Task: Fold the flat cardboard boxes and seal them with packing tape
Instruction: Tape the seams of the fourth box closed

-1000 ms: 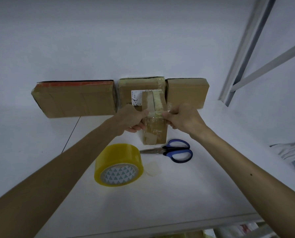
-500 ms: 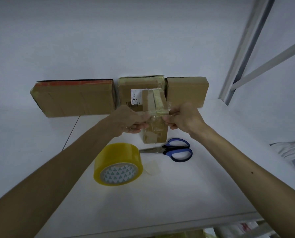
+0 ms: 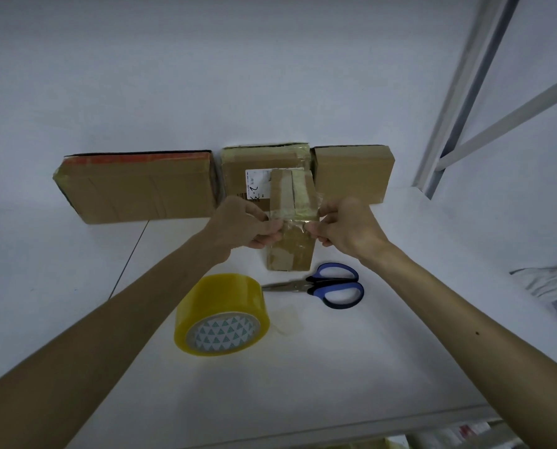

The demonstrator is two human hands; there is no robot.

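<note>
A small narrow cardboard box [image 3: 290,251] stands on the white table [image 3: 303,367], its top flaps closed. A strip of clear tape [image 3: 295,222] stretches across its front upper edge. My left hand [image 3: 249,222] pinches the strip's left end and my right hand [image 3: 348,226] pinches its right end, both against the box's sides. A yellow roll of packing tape [image 3: 220,314] lies in front of the box, to the left. Blue-handled scissors [image 3: 329,288] lie shut just in front of the box.
Three taped cardboard boxes lean against the wall: a wide one [image 3: 137,187] at left, a labelled one [image 3: 257,171] behind the small box, another [image 3: 353,173] at right. A cut piece of clear tape [image 3: 288,319] lies by the roll. A metal frame [image 3: 458,102] rises at right.
Both hands have slid a little down and inward along the small box, bringing the tape strip from the top edge onto its front face. The roll and scissors stay put.
</note>
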